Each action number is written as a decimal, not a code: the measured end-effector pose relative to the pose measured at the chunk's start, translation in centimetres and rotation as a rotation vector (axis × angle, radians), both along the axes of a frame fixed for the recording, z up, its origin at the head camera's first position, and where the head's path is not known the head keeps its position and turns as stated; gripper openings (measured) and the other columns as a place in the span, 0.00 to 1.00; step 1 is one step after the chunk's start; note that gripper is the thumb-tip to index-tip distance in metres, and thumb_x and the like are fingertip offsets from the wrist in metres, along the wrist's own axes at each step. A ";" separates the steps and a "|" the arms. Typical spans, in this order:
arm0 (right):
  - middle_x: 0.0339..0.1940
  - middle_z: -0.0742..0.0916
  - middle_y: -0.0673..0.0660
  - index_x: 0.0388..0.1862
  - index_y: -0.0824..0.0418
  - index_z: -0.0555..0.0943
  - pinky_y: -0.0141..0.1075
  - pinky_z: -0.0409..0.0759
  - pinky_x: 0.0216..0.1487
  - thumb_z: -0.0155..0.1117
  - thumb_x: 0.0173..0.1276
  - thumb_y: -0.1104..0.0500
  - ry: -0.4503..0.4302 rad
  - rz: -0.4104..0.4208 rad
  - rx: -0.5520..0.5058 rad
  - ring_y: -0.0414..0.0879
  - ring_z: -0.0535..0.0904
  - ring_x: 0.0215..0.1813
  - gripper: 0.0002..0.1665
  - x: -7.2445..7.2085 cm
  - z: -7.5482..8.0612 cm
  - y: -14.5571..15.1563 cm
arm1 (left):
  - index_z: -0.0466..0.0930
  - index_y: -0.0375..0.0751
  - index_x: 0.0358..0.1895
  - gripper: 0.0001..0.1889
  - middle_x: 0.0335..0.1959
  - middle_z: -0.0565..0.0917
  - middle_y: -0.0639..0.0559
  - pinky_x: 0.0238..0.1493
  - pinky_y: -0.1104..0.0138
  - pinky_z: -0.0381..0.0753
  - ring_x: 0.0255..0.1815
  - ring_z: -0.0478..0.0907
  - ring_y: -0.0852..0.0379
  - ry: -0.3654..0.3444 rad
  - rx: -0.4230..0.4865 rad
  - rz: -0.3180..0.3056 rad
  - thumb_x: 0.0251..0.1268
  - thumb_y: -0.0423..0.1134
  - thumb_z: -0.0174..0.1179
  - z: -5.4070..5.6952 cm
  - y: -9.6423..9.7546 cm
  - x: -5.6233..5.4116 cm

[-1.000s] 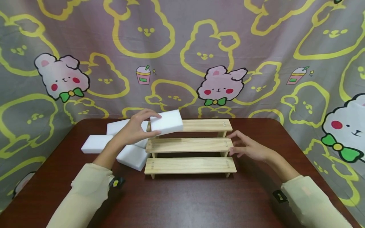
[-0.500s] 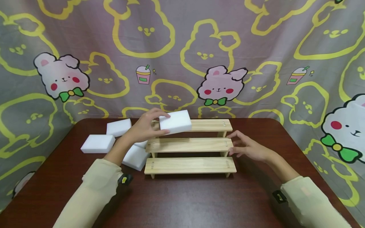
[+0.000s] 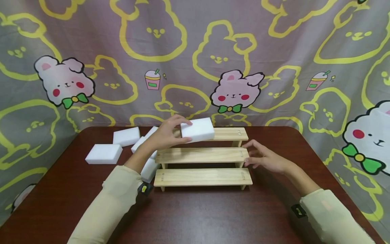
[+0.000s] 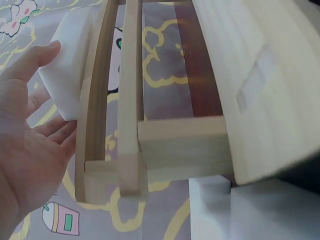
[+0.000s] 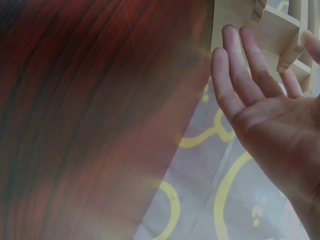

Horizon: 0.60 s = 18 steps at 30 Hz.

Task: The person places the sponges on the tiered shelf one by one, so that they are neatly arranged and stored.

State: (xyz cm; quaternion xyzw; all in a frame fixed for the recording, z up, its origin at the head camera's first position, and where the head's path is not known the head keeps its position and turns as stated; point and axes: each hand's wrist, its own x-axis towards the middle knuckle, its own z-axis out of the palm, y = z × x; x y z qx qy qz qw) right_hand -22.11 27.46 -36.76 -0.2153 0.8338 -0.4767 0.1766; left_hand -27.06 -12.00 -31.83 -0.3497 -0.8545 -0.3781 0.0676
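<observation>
My left hand (image 3: 169, 134) grips a white foam block (image 3: 198, 129) between thumb and fingers, tilted slightly above the top tier of a three-tier wooden shelf (image 3: 202, 176). In the left wrist view, the block (image 4: 67, 65) appears close to the edge of the tier. My right hand (image 3: 269, 159) is at the shelf's right end, thumb and index fingertips by the middle tier's corner. Its other fingers reach out fairly straight in the right wrist view, with nothing in the palm (image 5: 280, 120).
Several more white foam blocks (image 3: 104, 154) lie on the dark wooden table (image 3: 201, 213) left of the shelf, some partly hidden by my left arm. A patterned curtain (image 3: 189, 61) hangs behind the table.
My left hand has carried the foam block to the right along the top tier. The right hand and the shelf have stayed in place.
</observation>
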 end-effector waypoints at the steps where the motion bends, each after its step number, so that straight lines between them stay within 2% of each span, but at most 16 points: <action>1: 0.46 0.86 0.65 0.68 0.66 0.62 0.52 0.81 0.49 0.63 0.77 0.61 0.000 -0.001 -0.001 0.59 0.84 0.50 0.28 0.0 0.0 0.0 | 0.83 0.36 0.60 0.26 0.61 0.79 0.39 0.68 0.44 0.70 0.66 0.73 0.41 0.000 0.001 -0.003 0.59 0.40 0.77 0.0 0.2 0.0; 10: 0.46 0.87 0.65 0.67 0.66 0.63 0.52 0.82 0.49 0.63 0.77 0.61 -0.001 -0.003 -0.004 0.60 0.84 0.50 0.28 0.0 0.0 0.0 | 0.82 0.38 0.62 0.27 0.63 0.77 0.40 0.68 0.46 0.71 0.65 0.74 0.42 -0.030 -0.022 -0.012 0.61 0.42 0.76 -0.1 1.5 -0.6; 18: 0.46 0.87 0.64 0.68 0.65 0.62 0.51 0.82 0.49 0.63 0.77 0.61 -0.013 -0.013 -0.008 0.59 0.84 0.50 0.28 0.0 0.0 0.0 | 0.81 0.39 0.62 0.26 0.64 0.77 0.41 0.66 0.49 0.73 0.64 0.74 0.44 -0.053 -0.044 -0.035 0.62 0.43 0.75 0.3 2.9 -1.2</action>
